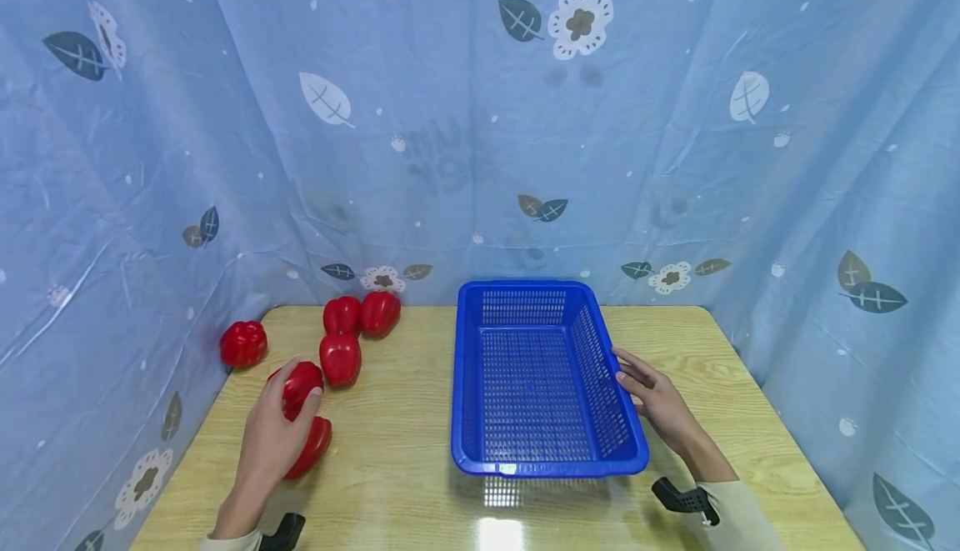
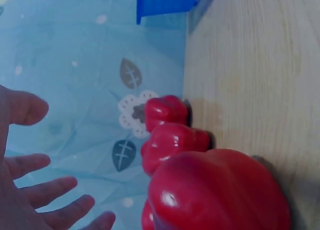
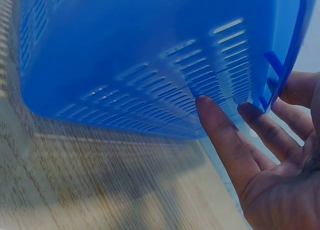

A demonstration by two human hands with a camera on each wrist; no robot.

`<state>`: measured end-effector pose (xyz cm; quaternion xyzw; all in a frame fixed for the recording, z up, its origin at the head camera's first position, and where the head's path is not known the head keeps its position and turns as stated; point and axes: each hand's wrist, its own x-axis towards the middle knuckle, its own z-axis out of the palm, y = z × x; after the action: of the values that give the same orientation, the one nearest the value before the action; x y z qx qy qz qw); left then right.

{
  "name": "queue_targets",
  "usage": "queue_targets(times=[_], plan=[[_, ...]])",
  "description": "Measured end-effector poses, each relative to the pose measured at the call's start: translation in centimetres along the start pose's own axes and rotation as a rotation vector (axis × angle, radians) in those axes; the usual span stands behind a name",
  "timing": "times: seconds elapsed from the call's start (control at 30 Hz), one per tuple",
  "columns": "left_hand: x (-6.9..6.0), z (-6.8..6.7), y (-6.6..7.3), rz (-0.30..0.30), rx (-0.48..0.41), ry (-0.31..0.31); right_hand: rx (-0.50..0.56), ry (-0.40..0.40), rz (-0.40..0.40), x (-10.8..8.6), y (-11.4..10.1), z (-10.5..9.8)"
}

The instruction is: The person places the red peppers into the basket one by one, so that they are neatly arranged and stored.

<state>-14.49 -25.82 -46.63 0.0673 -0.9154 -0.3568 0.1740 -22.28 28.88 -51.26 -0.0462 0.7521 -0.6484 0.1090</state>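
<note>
My left hand (image 1: 276, 434) is spread over a red bell pepper (image 1: 302, 386) at the left of the table. In the left wrist view its fingers (image 2: 55, 192) are straight and apart, with a gap between them and the large pepper (image 2: 220, 195). Another red bell pepper (image 1: 313, 447) lies just beside and below this hand. On the right, my right hand (image 1: 663, 405) holds the side rim of a blue plastic basket (image 1: 551, 469). Its fingertips (image 3: 207, 107) touch the slotted outer wall in the right wrist view. The basket's inside shows only its bare mesh floor.
Several more red bell peppers lie at the back left: one (image 1: 243, 344) by the curtain, others (image 1: 340, 359) grouped near the table's far edge. A blue patterned curtain (image 1: 472, 117) surrounds the wooden table (image 1: 405, 468) on the back and sides.
</note>
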Motion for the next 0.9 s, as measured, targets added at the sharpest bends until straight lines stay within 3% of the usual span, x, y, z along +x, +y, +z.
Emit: queue_targets(times=[0.33,0.6,0.9], plan=[[-0.5,-1.0,-0.7,-0.091,0.062,-0.113,0.017,-0.001,-0.001,0.0,0.0,0.1],[-1.5,-1.5,-2.7,-0.198,0.128,-0.198,-0.04,0.033,0.018,0.0,-0.1,0.3],[-1.0,-0.9,-4.5,-0.281,0.152,-0.346,-0.072,0.056,0.025,-0.1,-0.1,0.3]])
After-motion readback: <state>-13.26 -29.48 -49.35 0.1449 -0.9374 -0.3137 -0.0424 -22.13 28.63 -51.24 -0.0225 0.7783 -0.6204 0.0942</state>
